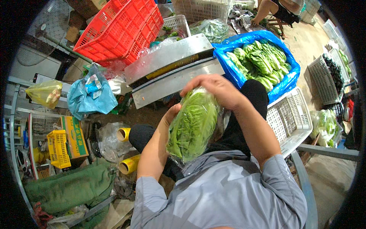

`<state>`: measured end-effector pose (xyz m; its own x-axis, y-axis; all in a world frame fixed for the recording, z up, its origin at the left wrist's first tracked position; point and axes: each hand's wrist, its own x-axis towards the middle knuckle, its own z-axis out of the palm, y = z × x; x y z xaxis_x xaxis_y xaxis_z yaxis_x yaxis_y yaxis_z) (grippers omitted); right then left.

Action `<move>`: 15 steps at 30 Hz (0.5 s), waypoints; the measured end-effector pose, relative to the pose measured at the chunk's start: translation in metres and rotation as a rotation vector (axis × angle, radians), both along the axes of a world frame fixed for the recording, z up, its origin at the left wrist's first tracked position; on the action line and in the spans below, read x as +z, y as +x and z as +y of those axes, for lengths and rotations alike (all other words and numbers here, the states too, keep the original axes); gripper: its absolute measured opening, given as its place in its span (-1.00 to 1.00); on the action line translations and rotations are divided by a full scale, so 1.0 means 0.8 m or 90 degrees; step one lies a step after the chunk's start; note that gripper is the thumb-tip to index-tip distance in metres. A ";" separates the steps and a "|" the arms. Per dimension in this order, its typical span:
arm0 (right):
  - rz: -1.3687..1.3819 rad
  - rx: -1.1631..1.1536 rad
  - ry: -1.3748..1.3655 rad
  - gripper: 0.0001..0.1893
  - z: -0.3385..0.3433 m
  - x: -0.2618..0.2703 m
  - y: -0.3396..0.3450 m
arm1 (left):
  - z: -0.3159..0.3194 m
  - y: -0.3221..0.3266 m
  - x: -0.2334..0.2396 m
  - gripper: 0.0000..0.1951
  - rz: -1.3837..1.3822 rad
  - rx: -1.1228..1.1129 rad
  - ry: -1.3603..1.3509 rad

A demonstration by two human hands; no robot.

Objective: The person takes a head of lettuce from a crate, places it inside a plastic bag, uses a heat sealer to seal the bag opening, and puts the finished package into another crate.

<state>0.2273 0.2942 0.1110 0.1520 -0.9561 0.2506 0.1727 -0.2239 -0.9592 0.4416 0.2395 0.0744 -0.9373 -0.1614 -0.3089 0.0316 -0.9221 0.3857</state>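
Observation:
A head of romaine lettuce (193, 126) in clear plastic film is held up in front of my grey shirt, above my lap. My right hand (213, 88) curls over its upper end, and this hand is slightly blurred. At the left edge of that same end, my left hand (172, 111) grips the bundle; its fingers are mostly hidden behind the lettuce. Just beyond my hands is a stainless-steel unit (177, 78) with a long slot. To its right, a blue plastic liner (294, 67) surrounds several unwrapped romaine heads (263, 61).
Red plastic crates (120, 31) stand beyond the steel unit. A white crate (288, 120) sits by my right knee. Yellow film rolls (130, 164) lie at my left. A blue bag (91, 94) and a yellow bag (45, 93) are farther left. Another person's leg (264, 11) shows at the top.

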 end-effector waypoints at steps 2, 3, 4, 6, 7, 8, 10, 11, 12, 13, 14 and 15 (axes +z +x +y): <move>-0.062 -0.067 0.047 -0.47 -0.003 0.001 0.019 | -0.011 -0.014 -0.025 0.05 0.102 0.033 -0.046; -0.109 -0.103 0.063 -0.47 -0.005 -0.011 0.018 | -0.014 -0.020 -0.038 0.05 0.110 0.045 -0.082; -0.209 -0.091 0.048 -0.48 -0.006 -0.029 0.019 | -0.018 -0.025 -0.050 0.05 0.115 0.060 -0.118; -0.254 -0.117 0.050 -0.41 0.000 -0.053 0.028 | -0.012 -0.027 -0.053 0.02 0.127 0.080 -0.097; -0.287 -0.128 0.033 -0.37 0.001 -0.052 0.033 | -0.012 -0.028 -0.054 -0.03 0.143 0.091 -0.067; -0.280 -0.143 0.080 -0.35 0.004 -0.062 0.034 | -0.015 -0.027 -0.066 0.01 0.128 0.113 -0.109; -0.113 -0.265 0.151 -0.29 0.014 -0.066 0.027 | -0.029 -0.028 -0.062 0.05 0.101 0.148 -0.161; -0.027 -0.327 0.185 -0.26 0.019 -0.067 0.026 | -0.035 -0.025 -0.058 0.06 0.085 0.168 -0.160; -0.200 -0.293 0.199 -0.22 0.022 -0.083 0.030 | -0.046 -0.020 -0.057 0.05 0.077 0.175 -0.134; -0.197 -0.263 0.207 -0.20 0.030 -0.091 0.020 | -0.050 -0.017 -0.050 0.03 0.097 0.181 -0.107; -0.256 -0.274 0.240 -0.21 0.040 -0.100 0.018 | -0.051 -0.014 -0.041 0.01 0.071 0.228 -0.153; -0.312 -0.286 0.272 -0.21 0.053 -0.100 0.020 | -0.052 -0.013 -0.025 0.00 0.049 0.275 -0.198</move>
